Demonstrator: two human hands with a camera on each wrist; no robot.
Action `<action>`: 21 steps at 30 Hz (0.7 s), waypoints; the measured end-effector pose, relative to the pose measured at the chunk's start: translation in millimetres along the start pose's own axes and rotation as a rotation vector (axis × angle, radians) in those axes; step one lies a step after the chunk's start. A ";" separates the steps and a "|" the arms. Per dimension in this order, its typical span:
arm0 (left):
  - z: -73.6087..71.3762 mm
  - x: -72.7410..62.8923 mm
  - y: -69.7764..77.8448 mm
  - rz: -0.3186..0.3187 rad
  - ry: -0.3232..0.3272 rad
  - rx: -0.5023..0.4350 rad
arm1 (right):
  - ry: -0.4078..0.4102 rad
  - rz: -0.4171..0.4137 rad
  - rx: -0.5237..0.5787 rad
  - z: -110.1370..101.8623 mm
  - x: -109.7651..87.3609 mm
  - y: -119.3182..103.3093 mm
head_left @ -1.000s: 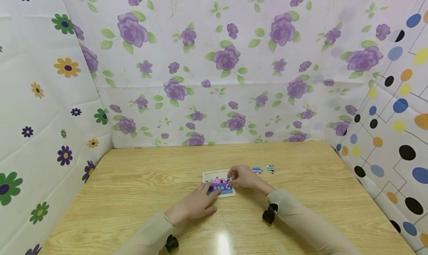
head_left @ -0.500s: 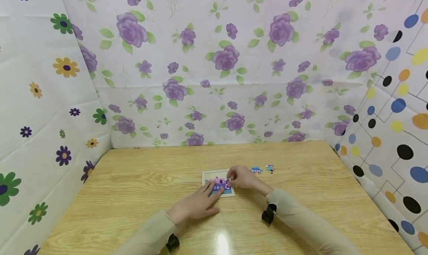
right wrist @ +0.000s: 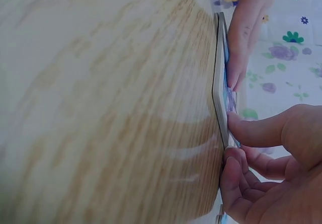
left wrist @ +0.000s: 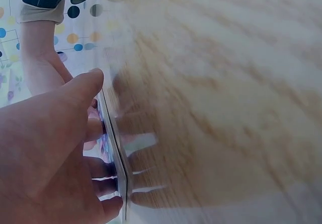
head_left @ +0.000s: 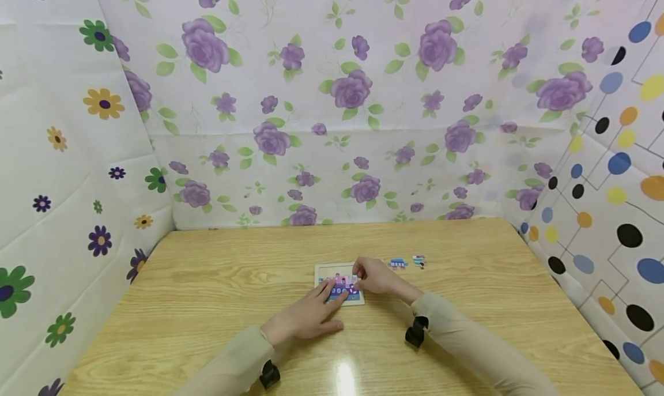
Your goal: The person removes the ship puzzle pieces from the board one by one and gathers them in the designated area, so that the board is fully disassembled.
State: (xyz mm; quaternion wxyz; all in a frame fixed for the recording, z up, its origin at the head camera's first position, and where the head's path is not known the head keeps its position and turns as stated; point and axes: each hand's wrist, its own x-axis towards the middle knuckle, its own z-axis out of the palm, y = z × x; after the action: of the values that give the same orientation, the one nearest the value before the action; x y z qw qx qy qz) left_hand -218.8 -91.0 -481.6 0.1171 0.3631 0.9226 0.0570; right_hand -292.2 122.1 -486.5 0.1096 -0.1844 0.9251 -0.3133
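Observation:
A small jigsaw puzzle board point(head_left: 332, 268) with a pale frame lies on the table, with pink and purple picture pieces set in its middle and lower part. My left hand point(head_left: 305, 317) rests on it from the lower left, fingers spread and fairly straight. At the board's right side my right hand point(head_left: 377, 276) pinches a puzzle piece point(right wrist: 234, 138) between thumb and bent fingers, right against the picture. The fingers hide most of that piece. In the left wrist view the board's edge point(left wrist: 118, 156) runs beneath the left fingers.
Two loose clusters of puzzle pieces lie behind the right hand: a blue one point(head_left: 397, 263) and a multicoloured one point(head_left: 419, 261). The wooden table point(head_left: 233, 269) meets patterned cloth walls at the back and sides.
My left hand has slid slightly right and up over the board. The right hand stays at the board's right side with almost no movement.

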 end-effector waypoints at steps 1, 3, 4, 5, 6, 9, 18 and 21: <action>0.0 0.1 0.0 -0.001 0.000 -0.001 | 0.003 -0.002 -0.003 0.1 -0.1 0.2; 0.1 -0.1 0.1 -0.005 -0.002 -0.005 | 0.005 -0.012 -0.002 0.1 -0.4 0.7; 0.0 -0.2 0.1 -0.005 -0.004 -0.005 | 0.007 -0.021 -0.001 0.1 -0.7 0.8; 0.1 -0.3 0.1 -0.004 -0.005 -0.004 | 0.005 -0.029 0.002 0.0 -1.1 0.9; 0.2 -0.2 0.0 -0.004 -0.007 -0.003 | 0.006 -0.040 0.008 0.0 -1.5 1.0; 0.4 -0.1 -0.6 -0.002 -0.008 0.003 | -0.002 -0.082 0.028 -1.4 -2.4 0.9; 0.6 0.2 -2.0 -0.002 -0.001 0.002 | -0.019 -0.110 0.075 -5.1 -4.5 4.1; 0.5 0.3 -2.3 0.006 0.012 -0.001 | -0.023 -0.094 0.079 -4.7 -4.1 5.0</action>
State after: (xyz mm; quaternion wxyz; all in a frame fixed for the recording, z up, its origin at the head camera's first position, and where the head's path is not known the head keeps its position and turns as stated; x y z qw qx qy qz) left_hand -220.5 -92.5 -482.6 0.1118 0.3656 0.9221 0.0600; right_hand -291.3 130.1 -485.6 0.1127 -0.2268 0.9010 -0.3521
